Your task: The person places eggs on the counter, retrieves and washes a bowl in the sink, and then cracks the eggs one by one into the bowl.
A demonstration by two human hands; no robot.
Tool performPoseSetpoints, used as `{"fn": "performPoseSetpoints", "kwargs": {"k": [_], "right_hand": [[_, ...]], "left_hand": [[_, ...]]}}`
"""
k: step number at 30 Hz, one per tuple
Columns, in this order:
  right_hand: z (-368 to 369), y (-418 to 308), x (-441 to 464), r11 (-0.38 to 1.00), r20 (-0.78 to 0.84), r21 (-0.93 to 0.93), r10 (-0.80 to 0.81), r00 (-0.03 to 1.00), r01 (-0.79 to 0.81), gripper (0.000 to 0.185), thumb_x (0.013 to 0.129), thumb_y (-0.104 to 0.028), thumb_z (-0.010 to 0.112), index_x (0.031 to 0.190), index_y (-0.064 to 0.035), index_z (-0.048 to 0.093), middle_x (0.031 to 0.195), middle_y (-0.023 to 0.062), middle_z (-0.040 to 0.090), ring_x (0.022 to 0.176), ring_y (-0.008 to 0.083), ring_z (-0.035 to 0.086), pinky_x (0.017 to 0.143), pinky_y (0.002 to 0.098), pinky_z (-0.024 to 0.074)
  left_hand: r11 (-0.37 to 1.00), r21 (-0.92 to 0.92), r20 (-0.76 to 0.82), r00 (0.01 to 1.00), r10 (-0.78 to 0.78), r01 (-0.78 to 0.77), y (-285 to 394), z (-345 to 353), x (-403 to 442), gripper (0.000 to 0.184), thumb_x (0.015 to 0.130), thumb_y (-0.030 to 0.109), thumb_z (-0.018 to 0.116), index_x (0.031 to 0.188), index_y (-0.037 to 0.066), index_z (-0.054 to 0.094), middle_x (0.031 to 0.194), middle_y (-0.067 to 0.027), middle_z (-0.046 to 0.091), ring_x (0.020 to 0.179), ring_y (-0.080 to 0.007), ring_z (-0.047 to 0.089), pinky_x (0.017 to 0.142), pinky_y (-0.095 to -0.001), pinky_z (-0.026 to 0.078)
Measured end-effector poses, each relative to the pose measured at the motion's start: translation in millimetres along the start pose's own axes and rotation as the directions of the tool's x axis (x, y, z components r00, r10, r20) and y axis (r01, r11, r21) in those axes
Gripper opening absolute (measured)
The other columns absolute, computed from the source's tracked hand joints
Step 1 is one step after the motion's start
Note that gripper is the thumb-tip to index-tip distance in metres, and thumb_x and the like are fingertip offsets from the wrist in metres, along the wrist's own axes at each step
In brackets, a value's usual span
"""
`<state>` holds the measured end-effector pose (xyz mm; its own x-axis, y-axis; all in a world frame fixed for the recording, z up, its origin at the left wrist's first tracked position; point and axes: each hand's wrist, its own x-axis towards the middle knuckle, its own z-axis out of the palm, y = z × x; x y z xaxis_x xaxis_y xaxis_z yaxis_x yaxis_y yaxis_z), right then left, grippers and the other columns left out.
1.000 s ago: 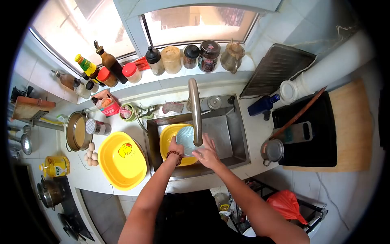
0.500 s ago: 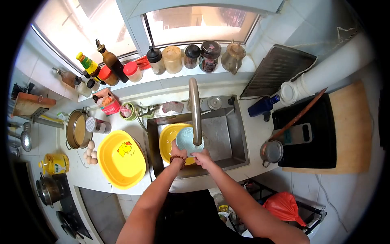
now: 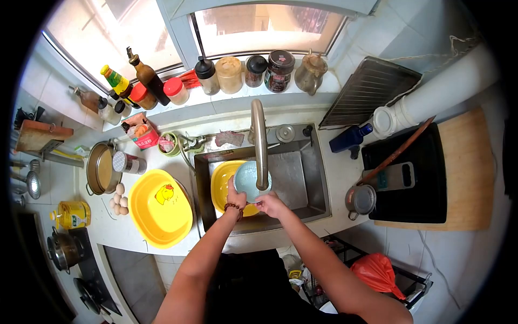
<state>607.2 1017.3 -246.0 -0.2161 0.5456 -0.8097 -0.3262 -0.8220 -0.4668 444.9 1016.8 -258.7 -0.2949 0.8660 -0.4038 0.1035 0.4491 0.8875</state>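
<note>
A light blue bowl (image 3: 249, 180) is held under the faucet (image 3: 260, 146) by both hands. My left hand (image 3: 236, 197) grips its left rim, with a beaded bracelet at the wrist. At the lower right of the rim, my right hand (image 3: 270, 204) is closed on the same bowl. Beneath the bowl, a yellow basin (image 3: 220, 181) stands in the left part of the steel sink (image 3: 294, 181); the bowl and hands hide part of it. Whether water is running I cannot make out.
Left of the sink lies a larger yellow basin (image 3: 160, 221) with a duck picture. Several eggs (image 3: 119, 202) and a metal pot (image 3: 102, 167) are beyond it. Jars (image 3: 229, 75) line the windowsill. A black tray (image 3: 426, 189) and a blue bottle (image 3: 345, 140) are on the right.
The bowl and both hands have shifted slightly upward in the view and remain under the faucet. The grip on the bowl is kept.
</note>
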Motion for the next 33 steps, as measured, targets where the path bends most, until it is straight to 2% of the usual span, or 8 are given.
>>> {"fn": "performPoseSetpoints", "kwargs": {"k": [5, 11, 14, 17, 19, 23, 29, 33], "right_hand": [[17.9, 7.1, -2.0, 0.995, -0.294, -0.092, -0.004, 0.956, -0.024, 0.021, 0.082, 0.006, 0.071, 0.1, -0.0022, 0.064, 0.086, 0.0096, 0.066, 0.07, 0.0164, 0.063, 0.055, 0.0293, 0.0488], [0.0, 2.4, 2.7, 0.985, 0.135, 0.115, 0.11, 0.985, -0.126, 0.026, 0.081, 0.006, 0.074, 0.102, -0.0046, 0.064, 0.091, 0.0069, 0.066, 0.075, 0.017, 0.064, 0.056, 0.0295, 0.0485], [17.4, -0.4, -1.7, 0.993, -0.213, -0.116, -0.035, 0.976, 0.01, 0.027, 0.083, 0.006, 0.072, 0.106, -0.0054, 0.064, 0.095, 0.0072, 0.068, 0.078, 0.0187, 0.066, 0.06, 0.0296, 0.0505], [8.6, 0.3, 9.3, 0.996, -0.157, 0.039, -0.068, 0.985, 0.075, 0.029, 0.084, 0.005, 0.072, 0.11, -0.0065, 0.064, 0.097, 0.0066, 0.069, 0.081, 0.0187, 0.066, 0.063, 0.0305, 0.0516], [-7.6, -6.7, 15.1, 0.993, 0.212, 0.078, 0.073, 0.975, -0.092, 0.027, 0.083, 0.007, 0.073, 0.106, -0.0066, 0.066, 0.095, 0.0098, 0.071, 0.078, 0.021, 0.069, 0.064, 0.0323, 0.0547], [2.6, -0.9, 25.2, 0.927, -0.297, -0.357, -0.231, 0.927, 0.116, 0.03, 0.082, 0.006, 0.071, 0.11, -0.0052, 0.066, 0.093, 0.0102, 0.071, 0.075, 0.0206, 0.069, 0.061, 0.0303, 0.054], [-14.8, 8.7, 31.5, 0.97, 0.023, -0.106, -0.215, 0.976, 0.217, 0.029, 0.084, 0.0, 0.07, 0.113, 0.0009, 0.066, 0.1, 0.0119, 0.072, 0.08, 0.0211, 0.072, 0.057, 0.0344, 0.0564], [4.9, 0.6, 13.8, 0.955, -0.283, -0.198, -0.272, 0.92, 0.221, 0.033, 0.084, 0.001, 0.07, 0.116, -0.0009, 0.065, 0.105, 0.0119, 0.072, 0.08, 0.0214, 0.071, 0.06, 0.035, 0.0583]], "left_hand": [[0.988, 0.123, -0.032, 0.994, 0.102, -0.098, 42.3, 14.4, -27.3, 0.083, 0.077, -0.011, 0.061, 0.153, 0.019, 0.043, 0.138, -0.0167, 0.064, 0.131, -0.0334, 0.061, 0.105, -0.0389, 0.052], [0.971, -0.042, -0.006, 0.972, 0.237, -0.237, 11.9, 6.3, -13.2, 0.085, 0.073, -0.015, 0.052, 0.151, 0.02, 0.046, 0.133, -0.0191, 0.066, 0.13, -0.035, 0.061, 0.109, -0.0388, 0.048], [0.989, 0.047, -0.06, 0.988, 0.14, -0.137, 50.6, 18.8, -33.2, 0.086, 0.074, -0.016, 0.05, 0.152, 0.018, 0.044, 0.136, -0.0182, 0.064, 0.132, -0.0351, 0.06, 0.11, -0.0388, 0.047], [0.986, 0.037, -0.133, 0.977, 0.168, -0.165, 26.5, 18.4, -20.5, 0.09, 0.073, -0.018, 0.052, 0.154, 0.018, 0.042, 0.138, -0.0182, 0.064, 0.131, -0.0347, 0.06, 0.11, -0.0391, 0.047], [0.993, 0.022, -0.127, 0.985, 0.116, -0.114, 35.8, 10.8, -23.3, 0.09, 0.072, -0.018, 0.054, 0.155, 0.018, 0.042, 0.137, -0.019, 0.064, 0.131, -0.0338, 0.061, 0.11, -0.0392, 0.048], [0.994, -0.095, -0.14, 0.988, -0.06, 0.047, 31.8, 28.0, -25.0, 0.084, 0.077, -0.016, 0.061, 0.153, 0.016, 0.043, 0.136, -0.016, 0.065, 0.129, -0.03, 0.062, 0.11, -0.0398, 0.048], [0.985, -0.094, -0.156, 0.975, -0.158, 0.144, 22.0, 24.7, -16.7, 0.073, 0.086, -0.008, 0.061, 0.153, 0.017, 0.044, 0.137, -0.0154, 0.063, 0.129, -0.0298, 0.061, 0.11, -0.0404, 0.048], [0.99, 0.034, -0.13, 0.983, -0.132, 0.138, -1.5, 33.6, -3.1, 0.069, 0.086, -0.006, 0.06, 0.15, 0.016, 0.047, 0.137, -0.0159, 0.064, 0.129, -0.0313, 0.062, 0.109, -0.0403, 0.048]]}}
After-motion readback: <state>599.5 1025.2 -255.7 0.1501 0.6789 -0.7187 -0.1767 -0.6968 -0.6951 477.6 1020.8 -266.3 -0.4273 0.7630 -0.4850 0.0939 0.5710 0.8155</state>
